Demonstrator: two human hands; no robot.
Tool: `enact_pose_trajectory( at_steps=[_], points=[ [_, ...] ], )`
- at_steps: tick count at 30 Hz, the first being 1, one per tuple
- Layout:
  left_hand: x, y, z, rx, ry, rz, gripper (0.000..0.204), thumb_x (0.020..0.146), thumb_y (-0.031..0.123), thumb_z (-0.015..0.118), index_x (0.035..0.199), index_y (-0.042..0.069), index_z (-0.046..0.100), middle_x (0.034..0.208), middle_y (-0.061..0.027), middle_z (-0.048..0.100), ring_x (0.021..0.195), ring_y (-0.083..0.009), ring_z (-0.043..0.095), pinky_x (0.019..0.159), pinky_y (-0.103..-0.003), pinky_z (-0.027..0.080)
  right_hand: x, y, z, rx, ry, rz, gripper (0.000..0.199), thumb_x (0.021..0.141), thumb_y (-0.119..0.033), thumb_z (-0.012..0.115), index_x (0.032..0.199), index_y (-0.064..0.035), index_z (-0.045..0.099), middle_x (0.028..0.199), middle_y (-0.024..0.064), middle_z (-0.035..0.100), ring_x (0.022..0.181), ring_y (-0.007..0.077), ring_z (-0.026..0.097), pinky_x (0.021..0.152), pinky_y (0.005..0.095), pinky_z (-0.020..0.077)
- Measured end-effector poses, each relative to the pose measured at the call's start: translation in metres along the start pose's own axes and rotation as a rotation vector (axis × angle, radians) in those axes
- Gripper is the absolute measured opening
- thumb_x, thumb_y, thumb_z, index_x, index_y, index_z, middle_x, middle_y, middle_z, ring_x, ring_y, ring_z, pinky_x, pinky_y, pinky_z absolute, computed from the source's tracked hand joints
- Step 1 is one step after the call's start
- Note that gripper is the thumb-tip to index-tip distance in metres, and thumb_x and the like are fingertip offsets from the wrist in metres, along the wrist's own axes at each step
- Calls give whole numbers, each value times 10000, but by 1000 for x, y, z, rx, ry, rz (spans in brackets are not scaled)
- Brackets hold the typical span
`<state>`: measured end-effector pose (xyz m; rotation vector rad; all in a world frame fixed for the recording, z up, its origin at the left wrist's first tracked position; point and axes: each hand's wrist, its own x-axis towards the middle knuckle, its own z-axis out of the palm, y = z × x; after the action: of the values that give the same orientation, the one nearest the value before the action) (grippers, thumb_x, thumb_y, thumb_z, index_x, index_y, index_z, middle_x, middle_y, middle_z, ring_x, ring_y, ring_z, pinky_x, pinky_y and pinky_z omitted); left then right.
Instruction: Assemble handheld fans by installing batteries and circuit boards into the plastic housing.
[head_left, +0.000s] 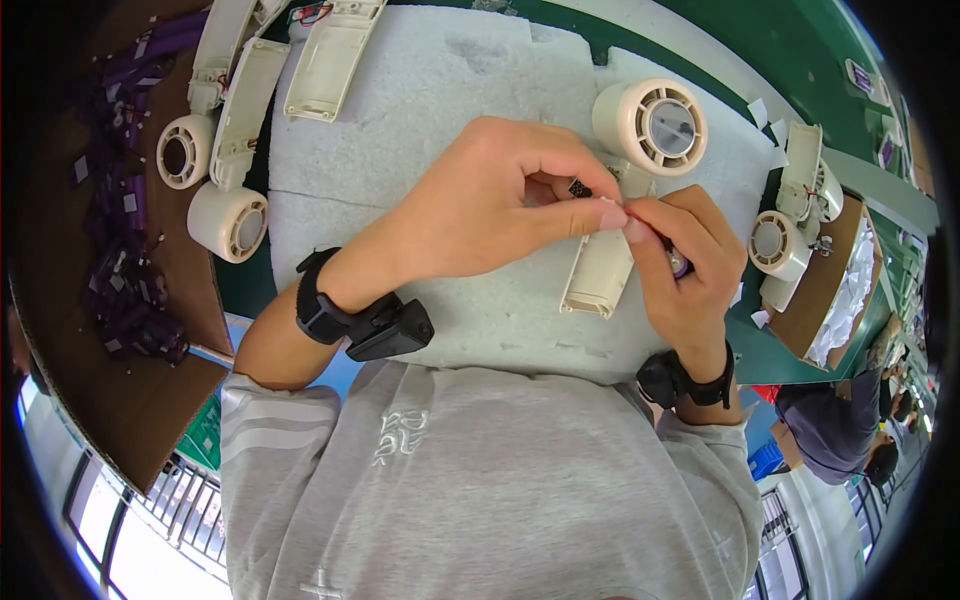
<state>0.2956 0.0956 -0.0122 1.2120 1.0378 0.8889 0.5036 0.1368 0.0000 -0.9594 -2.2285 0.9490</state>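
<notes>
My left hand (500,205) reaches across to a cream handheld fan, its thumb and index finger pinched together. What lies between those fingertips is too small to make out. Pinched close against them is my right hand (690,240), with a bit of red wire at the fingertips. A purple battery (681,263) shows partly under its curled fingers. Beneath both hands lies the fan, its round head (650,128) at the far end and its open handle shell (597,275) toward me. A small dark part (579,188) peeks out by my left fingers.
White foam sheet (430,90) covers the green bench. More fans with opened handles (230,215) lie at the left, and others (780,245) at the right. A cardboard box (190,290) of purple batteries (140,270) stands left; a box of white pieces (848,290) stands right.
</notes>
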Motion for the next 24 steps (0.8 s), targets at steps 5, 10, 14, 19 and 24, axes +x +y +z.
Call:
enact_pose_trajectory(
  at_steps=[5, 10, 14, 19, 24],
  points=[
    [1, 0, -5, -206, -42, -67, 299, 814, -112, 644, 1099, -20, 646, 1040, -82, 640, 930, -140, 634, 829, -255, 533, -2, 1, -1, 56, -33, -7, 128, 734, -16, 747, 855, -26, 707, 725, 63, 591, 572, 165, 560, 487, 264, 410],
    [2, 4, -6, -237, -43, -65, 345, 803, -141, 629, 1128, -25, 631, 1054, -79, 646, 937, -136, 638, 826, -257, 535, -5, 1, 2, 60, -54, 27, 103, 739, -17, 742, 835, -24, 706, 725, 66, 591, 573, 161, 557, 490, 262, 408],
    [2, 6, -7, -260, -17, -102, 295, 800, -87, 656, 1081, 3, 655, 976, -70, 663, 837, -95, 633, 789, -225, 528, -5, 1, 1, 98, -87, 36, 102, 768, 20, 706, 869, 19, 691, 749, 61, 579, 592, 108, 500, 523, 232, 363],
    [2, 8, -7, -226, -7, -108, 332, 771, -155, 655, 1072, -17, 645, 1006, -70, 662, 907, -126, 651, 817, -246, 540, -3, 1, 2, 106, -69, 66, 73, 749, 6, 719, 815, -6, 690, 701, 68, 577, 556, 154, 537, 488, 257, 392],
    [-1, 6, -2, -146, 29, -79, 318, 759, -143, 679, 1048, -15, 652, 982, -67, 654, 892, -122, 653, 803, -239, 543, -4, 2, 2, 115, -56, 63, 61, 753, 9, 713, 806, 0, 684, 695, 68, 573, 551, 150, 530, 487, 255, 385]
  ],
)
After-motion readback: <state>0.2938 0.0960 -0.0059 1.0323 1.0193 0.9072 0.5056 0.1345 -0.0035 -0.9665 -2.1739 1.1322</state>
